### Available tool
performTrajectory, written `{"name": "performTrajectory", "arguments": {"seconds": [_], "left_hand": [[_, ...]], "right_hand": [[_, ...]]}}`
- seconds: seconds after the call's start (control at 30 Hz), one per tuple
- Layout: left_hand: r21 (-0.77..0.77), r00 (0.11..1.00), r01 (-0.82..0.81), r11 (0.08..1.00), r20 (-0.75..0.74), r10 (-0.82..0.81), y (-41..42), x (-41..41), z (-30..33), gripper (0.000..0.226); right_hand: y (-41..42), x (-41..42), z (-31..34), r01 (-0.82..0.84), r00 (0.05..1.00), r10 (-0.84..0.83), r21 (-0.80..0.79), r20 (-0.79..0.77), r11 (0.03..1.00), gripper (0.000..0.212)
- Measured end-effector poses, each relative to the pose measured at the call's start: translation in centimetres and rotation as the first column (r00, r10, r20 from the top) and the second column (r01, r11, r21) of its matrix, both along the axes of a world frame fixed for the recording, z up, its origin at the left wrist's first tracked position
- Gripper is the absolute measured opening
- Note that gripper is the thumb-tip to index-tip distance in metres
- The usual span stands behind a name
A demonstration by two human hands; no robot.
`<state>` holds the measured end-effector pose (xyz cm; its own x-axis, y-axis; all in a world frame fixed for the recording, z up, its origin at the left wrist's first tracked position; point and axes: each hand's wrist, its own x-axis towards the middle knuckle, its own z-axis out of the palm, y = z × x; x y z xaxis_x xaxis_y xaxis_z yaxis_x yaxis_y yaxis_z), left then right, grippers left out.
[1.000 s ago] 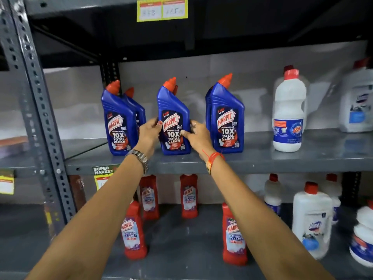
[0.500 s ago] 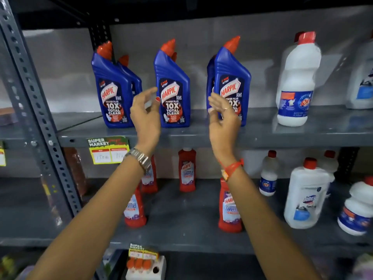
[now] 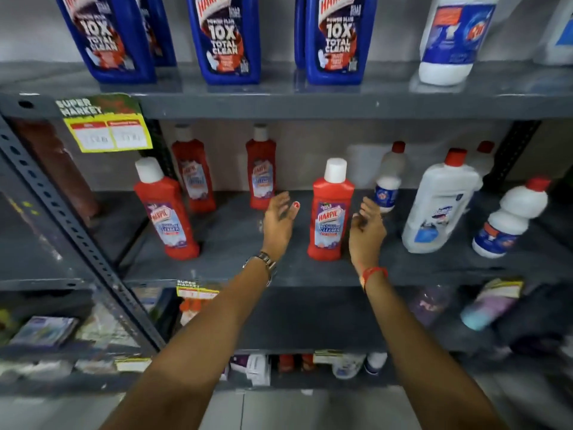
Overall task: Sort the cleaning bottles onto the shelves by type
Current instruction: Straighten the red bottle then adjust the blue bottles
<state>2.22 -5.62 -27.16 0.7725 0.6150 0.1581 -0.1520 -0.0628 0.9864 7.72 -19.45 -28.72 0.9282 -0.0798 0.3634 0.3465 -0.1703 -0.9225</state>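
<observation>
A red bathroom-cleaner bottle [image 3: 331, 214] with a white cap stands upright on the middle shelf [image 3: 242, 268]. My left hand [image 3: 279, 223] is just left of it and my right hand [image 3: 367, 231] just right of it, both with fingers apart and holding nothing, neither touching the bottle. Three more red bottles stand further left: one near the front [image 3: 166, 212] and two at the back [image 3: 193, 178] [image 3: 261, 173]. Blue toilet-cleaner bottles [image 3: 224, 41] line the upper shelf [image 3: 310, 100].
White bottles with red caps [image 3: 440, 206] [image 3: 508, 218] [image 3: 387, 181] fill the right of the middle shelf; another white bottle [image 3: 452, 38] stands on the upper shelf. A slotted metal upright [image 3: 71, 231] runs down the left. A price tag [image 3: 108, 131] hangs on the upper shelf edge. Lower shelves hold blurred packets.
Both hands let go of the blue bottle on the upper shelf and dropped to the middle shelf, either side of a red bottle. The view tilted down.
</observation>
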Motion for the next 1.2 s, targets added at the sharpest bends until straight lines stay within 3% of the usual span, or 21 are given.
{"name": "performTrajectory", "arguments": {"seconds": [0.13, 0.27, 0.43, 0.63, 0.9, 1.1, 1.2], "left_hand": [[0.080, 0.970, 0.175, 0.981, -0.185, -0.158, -0.7, 2.5, -1.6, 0.046], [0.078, 0.934, 0.282, 0.956, -0.249, -0.255, -1.2, 4.0, -1.7, 0.029], [0.157, 0.954, 0.230, 0.960, -0.233, -0.190, 0.5, 3.4, -2.4, 0.020], [0.180, 0.987, 0.115, 0.977, -0.131, -0.092, 5.0, -0.3, -3.2, 0.024], [0.204, 0.989, 0.048, 0.978, -0.145, -0.018, 9.1, -3.6, -2.7, 0.026], [0.159, 0.995, 0.016, 0.987, -0.102, 0.000, 8.6, -4.2, -2.2, 0.030], [0.181, 0.988, -0.153, 0.972, -0.006, 0.157, 8.1, -5.0, -1.6, 0.037]], "right_hand": [[0.0, 1.4, -0.3, -0.271, 0.935, 0.215, -0.177, -0.282, 0.946, 0.048], [0.2, 1.8, -1.1, -0.400, 0.883, 0.307, -0.228, -0.355, 0.888, 0.042], [0.9, 1.0, -1.7, -0.461, 0.863, 0.375, -0.225, -0.337, 0.859, 0.046], [5.7, -1.6, -1.9, -0.536, 0.831, 0.463, -0.220, -0.307, 0.815, 0.042], [10.7, -4.2, -1.5, -0.594, 0.783, 0.525, -0.147, -0.334, 0.791, 0.045], [11.0, -4.9, -1.4, -0.547, 0.824, 0.493, -0.165, -0.279, 0.821, 0.046], [10.9, -5.4, -0.6, -0.431, 0.900, 0.413, -0.138, -0.143, 0.892, 0.051]]}}
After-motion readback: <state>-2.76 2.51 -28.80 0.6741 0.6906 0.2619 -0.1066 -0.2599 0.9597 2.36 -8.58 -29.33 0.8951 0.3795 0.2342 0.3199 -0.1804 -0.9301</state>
